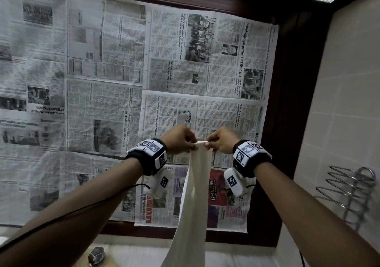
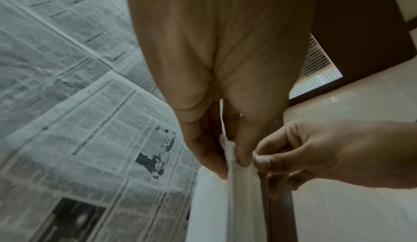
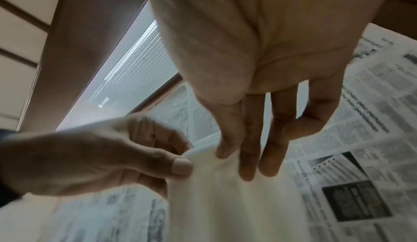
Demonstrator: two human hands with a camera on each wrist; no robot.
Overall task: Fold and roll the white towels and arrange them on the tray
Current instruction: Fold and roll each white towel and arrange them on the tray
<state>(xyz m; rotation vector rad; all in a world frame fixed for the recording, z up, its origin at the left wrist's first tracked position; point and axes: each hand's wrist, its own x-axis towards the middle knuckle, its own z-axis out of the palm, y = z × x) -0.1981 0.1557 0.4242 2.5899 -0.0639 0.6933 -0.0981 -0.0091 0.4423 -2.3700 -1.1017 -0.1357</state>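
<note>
Both hands are holding one white towel (image 1: 195, 194) up in the air by its top edge, close together, with only a short strip of hem showing between them. In the head view the left hand (image 1: 178, 142) is pinching one end of that edge and the right hand (image 1: 223, 141) is pinching the other, and the towel is hanging straight down from the hands in a narrow folded band, its lower end running out of the bottom of the picture. Only this view is showing the wrist bands with their black-and-white markers, the wire rack (image 1: 347, 192) low on the wall beyond the right forearm, and a small dark knob (image 1: 96, 255) below the left forearm.

The left wrist view is showing what the head view cannot: the left hand (image 2: 225, 85) from underneath, its thumb and fingers (image 2: 244, 156) curled closed on the bunched hem, with several layers of towel (image 2: 225, 210) stacked edge-on below the grip. The right hand (image 2: 327, 156) is coming in beside it, thumb and forefinger nipping the same edge, almost touching the left fingertips.

The right wrist view is giving the flat face of the towel (image 3: 237, 201) spreading wide below the hands. Here the right hand (image 3: 259, 67) is pinching the hem with its thumb against the first fingers while its outer fingers (image 3: 313, 117) are hanging looser, off the cloth. The left hand (image 3: 101, 160) is gripping the corner with its thumb pressed on top.

Sheets of newspaper (image 1: 102, 81) are covering the surface behind the hands in all three views.
</note>
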